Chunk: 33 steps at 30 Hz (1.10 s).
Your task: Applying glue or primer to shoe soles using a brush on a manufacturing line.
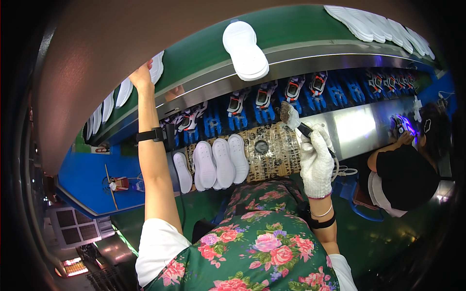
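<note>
My bare left hand (141, 76) reaches to the far-left edge of the green conveyor belt. Its fingertips close on the edge of a white shoe sole (157, 68), partly hidden by a brown surface. In a white knit glove, my right hand (316, 160) grips a brush (290, 116) by its black handle, bristles pointing up and left. Below it lies a tape-covered cardboard sheet (284, 160). Several white soles (224, 162) stand side by side at its left, just right of my left forearm. Another white sole pair (245, 51) rests farther off, overhanging the belt's near edge.
Shoe uppers (264, 94) on blue holders line a lower track beneath the belt (301, 29). More soles (383, 29) lie on the belt at far right. A co-worker (405, 169) in black sits at right, handling a shoe. A blue table (97, 179) stands left.
</note>
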Motion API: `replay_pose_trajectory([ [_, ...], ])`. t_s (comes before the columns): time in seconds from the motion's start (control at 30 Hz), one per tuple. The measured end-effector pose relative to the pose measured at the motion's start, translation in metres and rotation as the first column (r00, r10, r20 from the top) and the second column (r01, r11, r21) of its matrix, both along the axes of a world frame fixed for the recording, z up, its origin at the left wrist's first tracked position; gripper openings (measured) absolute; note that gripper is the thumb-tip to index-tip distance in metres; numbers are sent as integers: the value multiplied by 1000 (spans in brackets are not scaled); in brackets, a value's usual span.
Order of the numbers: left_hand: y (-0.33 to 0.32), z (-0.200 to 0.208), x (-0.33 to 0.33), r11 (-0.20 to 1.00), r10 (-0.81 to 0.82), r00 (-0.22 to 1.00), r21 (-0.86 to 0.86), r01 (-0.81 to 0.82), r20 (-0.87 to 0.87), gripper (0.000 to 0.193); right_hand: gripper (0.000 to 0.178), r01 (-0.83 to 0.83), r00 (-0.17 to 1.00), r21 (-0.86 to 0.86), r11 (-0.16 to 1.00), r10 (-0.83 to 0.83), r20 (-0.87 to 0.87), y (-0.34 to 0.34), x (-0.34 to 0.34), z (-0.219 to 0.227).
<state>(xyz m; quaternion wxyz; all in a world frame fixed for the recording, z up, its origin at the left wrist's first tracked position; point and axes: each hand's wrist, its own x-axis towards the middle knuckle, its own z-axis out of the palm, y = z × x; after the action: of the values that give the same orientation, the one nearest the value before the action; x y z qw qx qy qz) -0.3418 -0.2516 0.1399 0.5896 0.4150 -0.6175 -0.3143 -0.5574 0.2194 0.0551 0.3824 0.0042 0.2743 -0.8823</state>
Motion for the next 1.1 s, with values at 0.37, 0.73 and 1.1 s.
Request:
replay_pose_trajectory([
  [0.37,-19,15,57,909,401,567,-389,-149,720,23,21,-35,999,0,999,35,-16,0,2,-16],
  [0.73,73,0,-9,951,-237,867,-78,299,438,21,20,-24,999,16,1000,24,-44,6,3,-15],
  [1.1,188,-20,-109,816,-392,662,-90,571,639,44,22,7,1000,-9,1000,-7,1,14,8,-4],
])
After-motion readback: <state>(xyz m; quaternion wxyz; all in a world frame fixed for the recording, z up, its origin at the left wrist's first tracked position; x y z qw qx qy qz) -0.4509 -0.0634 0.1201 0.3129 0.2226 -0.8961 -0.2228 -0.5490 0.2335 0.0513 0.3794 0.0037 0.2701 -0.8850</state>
